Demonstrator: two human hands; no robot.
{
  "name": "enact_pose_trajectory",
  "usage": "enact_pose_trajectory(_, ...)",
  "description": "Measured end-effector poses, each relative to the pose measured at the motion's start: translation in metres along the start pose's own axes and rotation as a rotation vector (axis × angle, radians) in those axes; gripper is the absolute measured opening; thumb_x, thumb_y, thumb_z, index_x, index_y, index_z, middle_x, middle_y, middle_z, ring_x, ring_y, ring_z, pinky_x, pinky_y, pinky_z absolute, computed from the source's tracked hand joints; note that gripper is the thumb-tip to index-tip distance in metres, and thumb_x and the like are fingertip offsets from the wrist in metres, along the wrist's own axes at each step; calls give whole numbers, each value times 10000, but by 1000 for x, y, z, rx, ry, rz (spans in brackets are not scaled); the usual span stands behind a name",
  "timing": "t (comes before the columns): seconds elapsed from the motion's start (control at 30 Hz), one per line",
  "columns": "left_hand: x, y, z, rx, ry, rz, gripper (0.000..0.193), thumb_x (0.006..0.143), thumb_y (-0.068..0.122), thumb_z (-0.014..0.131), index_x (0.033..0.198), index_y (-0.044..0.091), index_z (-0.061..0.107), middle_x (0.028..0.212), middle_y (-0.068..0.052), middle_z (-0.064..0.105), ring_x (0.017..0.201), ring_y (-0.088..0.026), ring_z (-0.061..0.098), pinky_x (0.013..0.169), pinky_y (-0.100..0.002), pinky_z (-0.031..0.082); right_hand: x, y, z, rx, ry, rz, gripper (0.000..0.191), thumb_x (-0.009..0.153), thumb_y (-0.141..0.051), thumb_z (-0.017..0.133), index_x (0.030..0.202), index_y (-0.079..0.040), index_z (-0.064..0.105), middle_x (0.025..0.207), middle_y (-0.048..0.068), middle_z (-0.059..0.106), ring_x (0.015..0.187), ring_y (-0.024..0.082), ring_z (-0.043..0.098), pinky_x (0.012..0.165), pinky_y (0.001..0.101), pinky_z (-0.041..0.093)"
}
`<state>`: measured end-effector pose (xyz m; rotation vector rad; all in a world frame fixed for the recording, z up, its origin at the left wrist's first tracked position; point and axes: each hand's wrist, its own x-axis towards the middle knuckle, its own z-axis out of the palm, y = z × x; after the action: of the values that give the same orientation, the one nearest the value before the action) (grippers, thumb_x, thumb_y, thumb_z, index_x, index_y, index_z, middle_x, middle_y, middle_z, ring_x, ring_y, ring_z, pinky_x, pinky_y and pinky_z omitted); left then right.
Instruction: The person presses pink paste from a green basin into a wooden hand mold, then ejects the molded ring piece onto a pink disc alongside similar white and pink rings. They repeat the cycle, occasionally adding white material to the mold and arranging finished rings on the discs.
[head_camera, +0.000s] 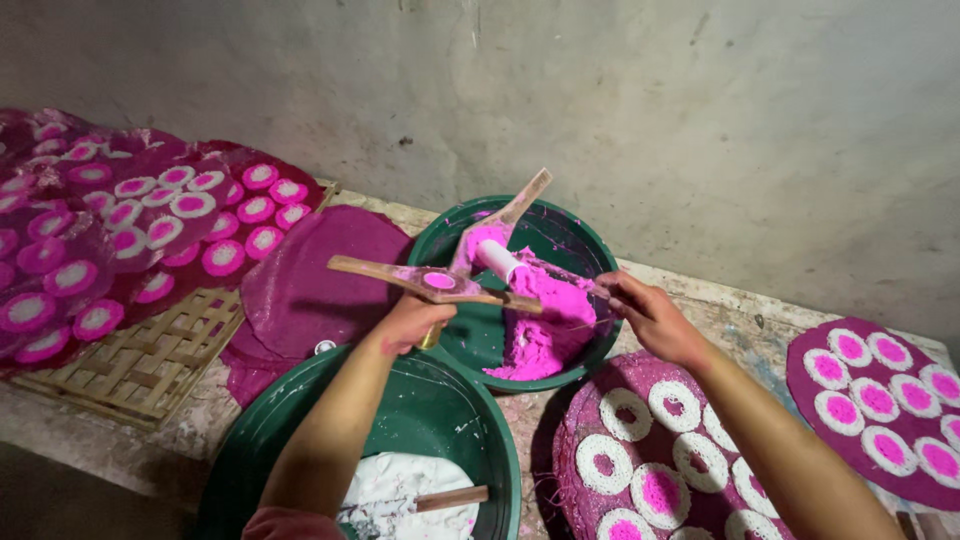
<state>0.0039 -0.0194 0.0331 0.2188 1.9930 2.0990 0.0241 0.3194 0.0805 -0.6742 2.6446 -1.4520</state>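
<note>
Two bare hands work over the far green basin (590, 235), which holds a heap of bright pink paste (545, 320). A wooden press (440, 280) hangs above that basin's near-left rim: its lower bar runs almost level, pointing left toward the purple mat (310, 280) and right toward the paste, while its upper lever tilts up and to the right, its tip over the middle of the basin. A pink-smeared disc sits on the lower bar, and a white cylinder (497, 260) lies just right of the lever.

The left hand (410, 322) grips the press from below, fingers curled shut round a brass-coloured stem. The right hand (645, 310) is at the basin's right rim, fingers pinched on the right end of the press; how tightly cannot be told.

Nearer than that basin stands a second green basin (300, 430) with white paste and a wooden stick (452, 497). Right of it, round purple sheets (585, 425) carry white rings with pink centres. Left of the far basin, a woven bamboo tray (150, 365) rests on the tabletop (740, 320).
</note>
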Motion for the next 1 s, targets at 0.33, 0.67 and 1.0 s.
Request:
enact_pose_trajectory(0.33,-1,-2,4,-50,-14,-113,77,810,103,694,872,57,697,726,-23,634,607,-117,588,520,-304,460,0,-14,17,-56,0,-39,284,1024,-82,542,1305,-57,570,1083,16,666,992,95,599,878,278,502)
enact_pose_trajectory(0.67,-6,-5,4,-503,-96,-190,166,855,134,693,994,44,692,755,-17,641,656,-115,607,583,-272,491,-1,0,25,-389,-6,-226,298,984,-77,576,1281,-104,568,1055,83,681,931,179,673,787,339,525)
enact_pose_trajectory(1.0,-7,-17,-2,-97,-162,-9,128,813,57,711,935,25,691,767,-25,647,677,-130,616,589,-301,490,-1,4,14,452,-177,316,280,1030,-222,534,1277,-139,639,695,-63,430,573,63,340,501,235,265)
